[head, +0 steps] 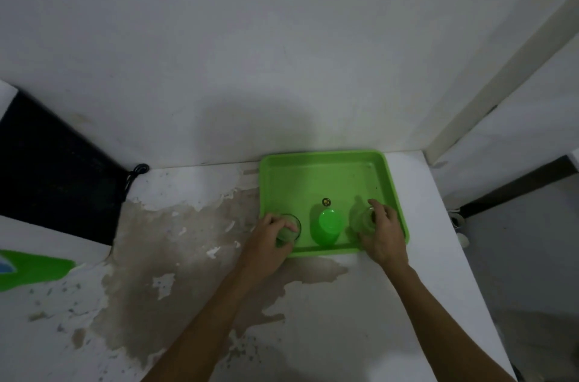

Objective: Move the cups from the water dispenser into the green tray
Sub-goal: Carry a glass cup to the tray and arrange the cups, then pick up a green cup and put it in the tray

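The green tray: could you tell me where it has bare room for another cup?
The back half of the green tray is bare, up to its far rim. The front row is crowded: left hand on a clear glass, green cup, right hand on another glass.

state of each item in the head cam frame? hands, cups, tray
left hand: closed around the clear glass at the tray's near-left corner
clear glass: upright, in the tray, gripped
right hand: closed on the second clear glass, near-right of tray
second clear glass: in the tray, gripped
green cup: in the tray between the glasses, untouched
green tray: flat on the counter, far half bare
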Motion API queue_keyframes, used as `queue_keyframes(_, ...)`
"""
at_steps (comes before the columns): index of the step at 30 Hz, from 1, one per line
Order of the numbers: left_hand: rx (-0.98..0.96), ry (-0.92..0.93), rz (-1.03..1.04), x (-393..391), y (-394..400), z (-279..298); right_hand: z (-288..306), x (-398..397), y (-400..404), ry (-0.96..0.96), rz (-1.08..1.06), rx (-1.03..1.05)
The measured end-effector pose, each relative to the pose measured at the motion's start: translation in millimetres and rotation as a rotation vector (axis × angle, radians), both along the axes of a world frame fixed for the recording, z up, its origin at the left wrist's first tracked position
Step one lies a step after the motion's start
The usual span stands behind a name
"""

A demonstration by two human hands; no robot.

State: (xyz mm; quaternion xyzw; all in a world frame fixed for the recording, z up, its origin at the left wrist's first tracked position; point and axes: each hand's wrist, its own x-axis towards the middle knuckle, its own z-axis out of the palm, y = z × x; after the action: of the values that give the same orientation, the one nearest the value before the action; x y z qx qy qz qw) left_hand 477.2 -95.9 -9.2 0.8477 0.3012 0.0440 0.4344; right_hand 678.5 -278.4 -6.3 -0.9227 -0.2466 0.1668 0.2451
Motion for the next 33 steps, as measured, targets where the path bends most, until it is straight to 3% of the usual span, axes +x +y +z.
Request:
queue_keyframes(7, -0.159, -0.126, 0.111, -40.2, 2.1, 5.1, 34.8, -52.8, 6.9, -0.103, -0.060, 0.267)
queue_keyframes(13, -0.207, -0.204, 0.249, -112.9, 11.8, 12.6, 51.9, -126.6, 44.7, 0.076, 0.137, 0.373)
queue_keyframes(21, -0.309, -0.218, 0.509, -257.0, 51.6, 25.0, 47.2, -247.1, 130.5, 0.258, 0.339, 0.336)
queue_keyframes(27, -0.214, -0.184, 0.659, -356.2, 97.1, 25.6, 42.6, -328.6, 200.2, 0.288, 0.509, 0.299)
queue_keyframes(33, 0.034, -0.071, 0.703, -412.6, 148.9, 12.1, 36.9, -383.5, 250.0, 0.351, 0.536, 0.279)
